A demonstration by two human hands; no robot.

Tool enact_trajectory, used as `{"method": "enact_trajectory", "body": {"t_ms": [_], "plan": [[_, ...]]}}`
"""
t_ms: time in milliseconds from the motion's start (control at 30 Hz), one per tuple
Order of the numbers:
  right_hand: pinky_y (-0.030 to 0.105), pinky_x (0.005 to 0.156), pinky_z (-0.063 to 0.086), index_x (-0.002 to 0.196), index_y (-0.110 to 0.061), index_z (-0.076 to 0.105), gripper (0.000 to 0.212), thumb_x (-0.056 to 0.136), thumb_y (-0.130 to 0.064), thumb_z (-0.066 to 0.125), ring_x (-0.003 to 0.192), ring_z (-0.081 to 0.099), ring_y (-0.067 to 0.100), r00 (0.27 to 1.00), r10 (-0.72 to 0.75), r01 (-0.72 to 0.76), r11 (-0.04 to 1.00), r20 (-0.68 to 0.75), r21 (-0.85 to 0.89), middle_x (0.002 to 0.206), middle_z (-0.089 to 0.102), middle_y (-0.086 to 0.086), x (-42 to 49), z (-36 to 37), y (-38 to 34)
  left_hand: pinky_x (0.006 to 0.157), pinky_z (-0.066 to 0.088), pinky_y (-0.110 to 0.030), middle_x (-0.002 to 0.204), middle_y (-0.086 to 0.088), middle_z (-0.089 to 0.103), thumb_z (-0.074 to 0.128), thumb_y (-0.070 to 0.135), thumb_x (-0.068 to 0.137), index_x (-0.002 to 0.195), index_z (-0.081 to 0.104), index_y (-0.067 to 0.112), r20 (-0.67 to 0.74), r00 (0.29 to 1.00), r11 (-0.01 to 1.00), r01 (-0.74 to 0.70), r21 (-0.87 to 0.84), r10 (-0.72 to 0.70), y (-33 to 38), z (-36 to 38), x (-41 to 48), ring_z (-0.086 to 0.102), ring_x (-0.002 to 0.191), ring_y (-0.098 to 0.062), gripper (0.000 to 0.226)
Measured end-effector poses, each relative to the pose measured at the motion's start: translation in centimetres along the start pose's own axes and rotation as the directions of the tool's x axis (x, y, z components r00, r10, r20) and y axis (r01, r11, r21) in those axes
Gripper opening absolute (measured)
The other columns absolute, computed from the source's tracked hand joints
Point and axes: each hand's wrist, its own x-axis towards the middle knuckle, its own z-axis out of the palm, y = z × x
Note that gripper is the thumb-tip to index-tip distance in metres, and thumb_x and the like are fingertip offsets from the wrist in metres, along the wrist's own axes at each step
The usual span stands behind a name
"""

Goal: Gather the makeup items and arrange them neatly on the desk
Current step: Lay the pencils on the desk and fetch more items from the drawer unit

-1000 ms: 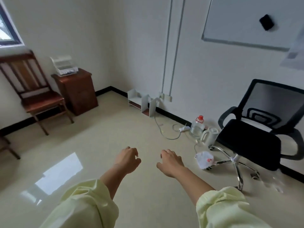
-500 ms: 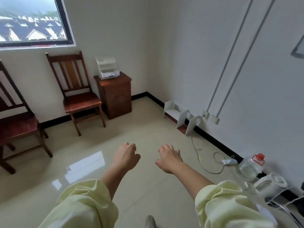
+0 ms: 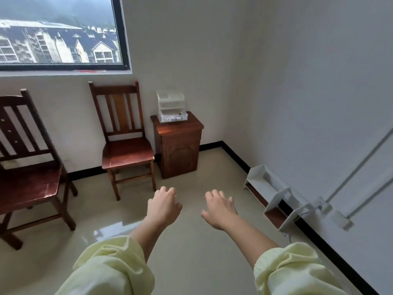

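Both arms reach out over the floor (image 3: 191, 258), in pale yellow sleeves (image 3: 110, 265). The left hand (image 3: 163, 206) and right hand (image 3: 220, 207) hang palm down, near each other, fingers (image 3: 168, 191) loosely curled and holding nothing. A clear drawer organizer (image 3: 171, 109) stands on the wooden cabinet (image 3: 178, 145) in the corner, well apart from the hands; its contents are too small to tell. A chair (image 3: 125, 141) stands just beside the cabinet.

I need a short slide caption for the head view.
Left hand and right hand, empty, held forward; clear organizer stands on wooden cabinet ahead.
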Motion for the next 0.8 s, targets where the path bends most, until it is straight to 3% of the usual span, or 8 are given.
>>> {"method": "enact_trajectory", "body": {"t_ms": [167, 467, 800], "plan": [[0.044, 0.101, 0.033, 0.128, -0.013, 0.043, 0.040, 0.096, -0.035, 0.047, 0.127, 0.038, 0.026, 1.000, -0.007, 0.007, 1.000, -0.023, 0.006, 0.133, 0.044, 0.007, 14.9, -1.6, -1.3, 0.088, 0.044, -0.038, 0.119, -0.005, 0.048, 0.051, 0.030, 0.088, 0.125, 0.051, 0.019, -0.036, 0.999, 0.999, -0.009, -0.033, 0.008, -3.1, -0.9, 14.4, 0.045, 0.116, -0.025, 0.038], [0.040, 0.097, 0.035, 0.123, -0.017, 0.044, 0.033, 0.094, -0.033, 0.046, 0.122, 0.040, 0.023, 0.998, 0.034, -0.030, 0.996, -0.050, 0.083, 0.128, 0.046, 0.002, 37.9, -5.6, -4.3, 0.090, 0.046, -0.036, 0.123, -0.003, 0.048, 0.049, 0.026, 0.090, 0.127, 0.051, 0.018, -0.069, 0.997, 0.996, -0.027, -0.083, 0.021, -8.4, -4.3, 37.7, 0.043, 0.120, -0.022, 0.039], [0.039, 0.096, 0.035, 0.124, -0.018, 0.044, 0.034, 0.094, -0.032, 0.047, 0.122, 0.041, 0.023, 0.998, 0.057, -0.054, 0.992, -0.024, 0.115, 0.128, 0.046, 0.002, 61.2, -6.2, -2.5, 0.090, 0.045, -0.033, 0.124, -0.002, 0.050, 0.047, 0.025, 0.092, 0.126, 0.053, 0.020, -0.065, 0.998, 0.990, -0.014, -0.140, 0.005, -10.9, -3.0, 60.4, 0.044, 0.121, -0.021, 0.034]]}}
